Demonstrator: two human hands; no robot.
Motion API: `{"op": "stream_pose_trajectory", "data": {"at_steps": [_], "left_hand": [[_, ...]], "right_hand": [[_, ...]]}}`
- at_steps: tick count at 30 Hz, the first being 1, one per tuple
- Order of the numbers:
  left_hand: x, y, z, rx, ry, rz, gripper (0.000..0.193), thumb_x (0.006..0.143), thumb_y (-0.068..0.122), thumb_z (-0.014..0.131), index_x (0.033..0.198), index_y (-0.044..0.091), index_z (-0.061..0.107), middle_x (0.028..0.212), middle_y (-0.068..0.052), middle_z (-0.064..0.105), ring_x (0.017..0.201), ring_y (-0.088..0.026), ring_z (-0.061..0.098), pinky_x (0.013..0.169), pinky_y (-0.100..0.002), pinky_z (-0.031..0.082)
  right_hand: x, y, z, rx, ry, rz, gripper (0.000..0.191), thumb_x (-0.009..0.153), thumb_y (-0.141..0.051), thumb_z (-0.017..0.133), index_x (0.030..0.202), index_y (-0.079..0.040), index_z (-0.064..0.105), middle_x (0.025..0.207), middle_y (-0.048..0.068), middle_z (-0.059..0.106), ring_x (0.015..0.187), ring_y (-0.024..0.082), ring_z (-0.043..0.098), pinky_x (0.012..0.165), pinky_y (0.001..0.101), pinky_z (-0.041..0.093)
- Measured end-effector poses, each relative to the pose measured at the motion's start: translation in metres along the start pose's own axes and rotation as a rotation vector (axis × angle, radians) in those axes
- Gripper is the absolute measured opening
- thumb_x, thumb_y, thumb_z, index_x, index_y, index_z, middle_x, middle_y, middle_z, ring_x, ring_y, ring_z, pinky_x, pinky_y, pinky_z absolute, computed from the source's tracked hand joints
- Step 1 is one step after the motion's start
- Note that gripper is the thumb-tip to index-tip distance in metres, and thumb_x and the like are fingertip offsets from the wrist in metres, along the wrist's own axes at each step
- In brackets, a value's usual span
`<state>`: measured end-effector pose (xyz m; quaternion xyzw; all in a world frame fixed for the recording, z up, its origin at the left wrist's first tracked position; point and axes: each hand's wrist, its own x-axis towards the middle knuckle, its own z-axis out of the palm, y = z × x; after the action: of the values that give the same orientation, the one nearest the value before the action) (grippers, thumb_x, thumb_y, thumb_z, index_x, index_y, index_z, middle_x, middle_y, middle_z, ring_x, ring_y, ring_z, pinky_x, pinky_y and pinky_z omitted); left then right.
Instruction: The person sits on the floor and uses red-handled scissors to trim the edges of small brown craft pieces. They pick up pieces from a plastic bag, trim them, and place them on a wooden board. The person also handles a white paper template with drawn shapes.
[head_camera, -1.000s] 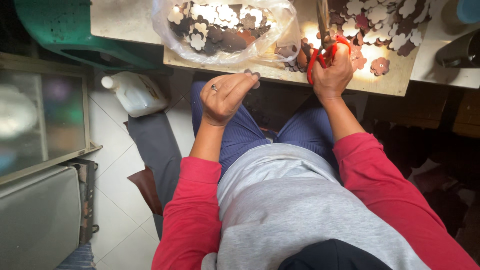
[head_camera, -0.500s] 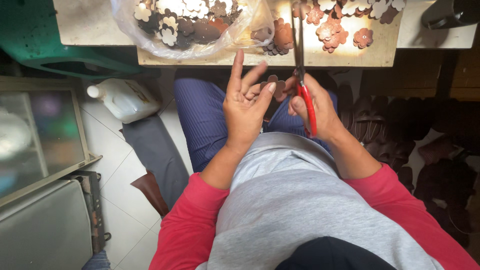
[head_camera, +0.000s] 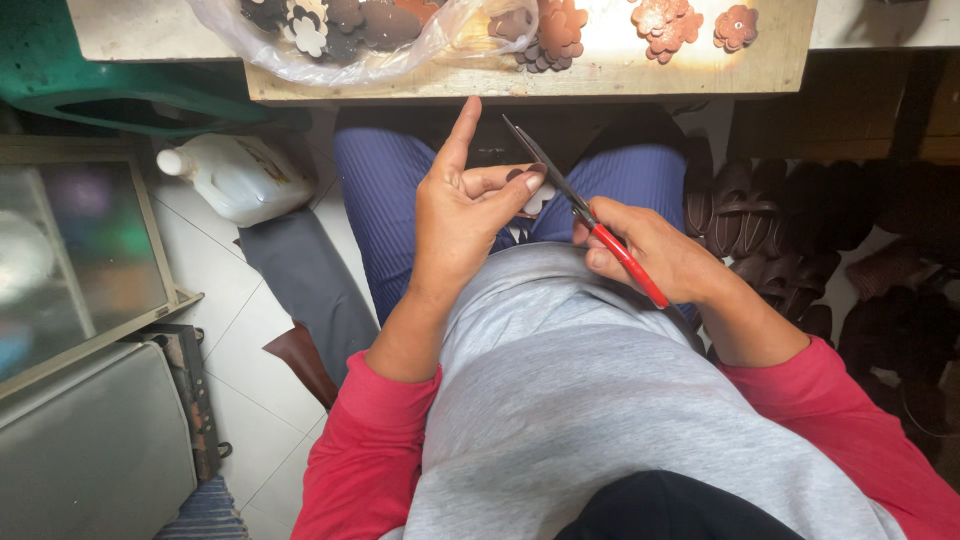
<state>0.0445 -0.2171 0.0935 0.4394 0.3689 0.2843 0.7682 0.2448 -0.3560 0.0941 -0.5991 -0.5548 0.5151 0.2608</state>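
The left hand (head_camera: 460, 215) is up over the lap, with the pointing finger sticking straight up and the thumb and other fingers pinching a small flower-shaped piece (head_camera: 537, 195) — pale on one side, dark on the edge. Just beside it, the right hand (head_camera: 650, 255) is closed around the red handles of a pair of scissors (head_camera: 585, 215), and the dark blades point up and to the left, right next to the small piece. I cannot tell if the blades touch it. Both hands are above the blue trousers (head_camera: 385, 200) and the grey top with red sleeves (head_camera: 375, 450). Farther up is the wooden desk (head_camera: 600, 75), and on it lie more brown flower pieces (head_camera: 555, 25) in a little pile — some are inside a clear plastic bag (head_camera: 340, 45) at the left part of the desk. Down on the tiled floor (head_camera: 250, 390), to the left of the legs, lies a white plastic jug (head_camera: 240, 175). To the right, under the desk, dark brown sandals (head_camera: 760, 215) sit in a heap.
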Motion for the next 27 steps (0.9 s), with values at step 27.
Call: {"op": "stream_pose_trajectory", "data": {"at_steps": [27], "left_hand": [[0.004,-0.01,-0.007,0.007,-0.044,-0.051,0.086,0.09,-0.003,0.075,0.16,-0.007,0.026,0.094,-0.016,0.078,0.085,-0.013,0.074,0.079,-0.024,0.06]], "right_hand": [[-0.009,0.018,0.002,0.042,0.014,0.123,0.045,0.094,-0.049,0.065,0.082,-0.006,0.055,0.063,-0.001,0.046,0.061,0.01,0.042,0.052,0.0315,0.04]]}}
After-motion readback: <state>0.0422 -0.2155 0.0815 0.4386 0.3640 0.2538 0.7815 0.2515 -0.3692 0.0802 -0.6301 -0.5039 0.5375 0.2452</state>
